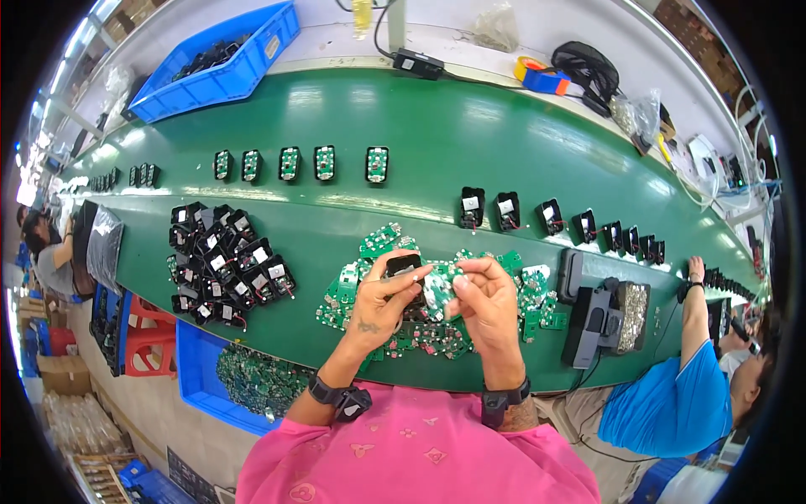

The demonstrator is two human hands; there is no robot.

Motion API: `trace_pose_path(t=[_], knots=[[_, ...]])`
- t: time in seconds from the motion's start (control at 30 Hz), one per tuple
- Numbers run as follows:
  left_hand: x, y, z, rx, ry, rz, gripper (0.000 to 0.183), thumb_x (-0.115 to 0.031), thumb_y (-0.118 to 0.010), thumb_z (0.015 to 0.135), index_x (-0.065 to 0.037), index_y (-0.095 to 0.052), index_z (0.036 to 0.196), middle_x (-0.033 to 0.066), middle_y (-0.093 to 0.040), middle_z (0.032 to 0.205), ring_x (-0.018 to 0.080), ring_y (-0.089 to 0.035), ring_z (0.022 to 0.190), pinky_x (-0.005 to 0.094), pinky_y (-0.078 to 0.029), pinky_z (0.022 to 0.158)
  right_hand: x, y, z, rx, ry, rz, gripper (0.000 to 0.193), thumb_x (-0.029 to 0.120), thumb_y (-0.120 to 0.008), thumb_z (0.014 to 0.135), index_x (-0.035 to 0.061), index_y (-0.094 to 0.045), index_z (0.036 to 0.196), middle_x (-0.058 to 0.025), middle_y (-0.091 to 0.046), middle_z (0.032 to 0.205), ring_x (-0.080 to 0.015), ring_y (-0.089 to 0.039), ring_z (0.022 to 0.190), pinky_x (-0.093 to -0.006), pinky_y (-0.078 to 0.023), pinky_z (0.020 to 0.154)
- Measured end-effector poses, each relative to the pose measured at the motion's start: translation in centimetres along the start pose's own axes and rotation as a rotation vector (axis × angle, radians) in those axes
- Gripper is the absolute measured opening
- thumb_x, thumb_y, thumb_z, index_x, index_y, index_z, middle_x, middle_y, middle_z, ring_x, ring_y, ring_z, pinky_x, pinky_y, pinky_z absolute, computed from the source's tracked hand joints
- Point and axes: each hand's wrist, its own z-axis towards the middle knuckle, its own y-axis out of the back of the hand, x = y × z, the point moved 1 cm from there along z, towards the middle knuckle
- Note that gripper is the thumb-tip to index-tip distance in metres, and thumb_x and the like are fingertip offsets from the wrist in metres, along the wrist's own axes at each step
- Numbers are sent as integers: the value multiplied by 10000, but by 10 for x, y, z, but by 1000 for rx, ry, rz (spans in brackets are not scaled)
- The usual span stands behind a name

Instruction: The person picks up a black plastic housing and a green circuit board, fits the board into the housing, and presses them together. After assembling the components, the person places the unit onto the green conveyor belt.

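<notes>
Close in front of me, my left hand (379, 304) is closed round a small black plastic housing (403, 265), which shows between thumb and fingers. A green circuit board (438, 294) is pinched in my right hand (489, 304), its face bright and slightly blurred. The board is beside the housing, close to my left fingertips; whether they touch I cannot tell. Beneath both hands spreads a loose pile of green circuit boards (336, 304). To the left lies a heap of black housings (220, 267) with parts inside.
Several housings with green boards (325, 163) stand in a row beyond my hands; more black housings (550, 217) line up to the right. A dark device (585, 323) stands right of the pile. Blue bins (252, 67) (199, 370) are at back and lower left. A co-worker in blue (672, 403) reaches in.
</notes>
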Motion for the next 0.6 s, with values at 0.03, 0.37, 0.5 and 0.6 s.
trace_pose_path(t=[0.03,0.37,0.5,0.6], knots=[[-1,-2,0,14,2,1,323,-38,-627,898,-96,-717,1202,135,-531,1282,207,-607,1065,303,-483,903,-1,-4,0,-11,6,6,188,-23,-608,925,-21,-543,1102,-120,-669,920,-138,-664,697,-266,-571,568],[-12,-10,-1,-33,-177,342,331,72,-610,781,-68,-742,1051,147,-558,1279,305,-641,1062,375,-509,925,-13,-7,-3,-36,-54,-109,207,12,-626,931,-18,-503,1095,-95,-663,808,-139,-657,585,-260,-573,524],[-8,-9,-4,-26,-181,386,290,42,-639,792,-67,-741,1041,151,-570,1263,300,-639,1070,377,-518,904,-14,-5,-1,-60,-29,-58,219,57,-655,927,-16,-516,1079,-75,-656,743,-124,-651,576,-229,-550,517],[-4,-8,-4,1,-182,397,301,38,-653,794,-75,-744,1058,153,-563,1272,301,-638,1069,378,-524,896,-14,-4,-1,-57,-58,-76,208,22,-638,926,-11,-510,1086,-83,-656,780,-126,-633,547,-248,-551,501]])
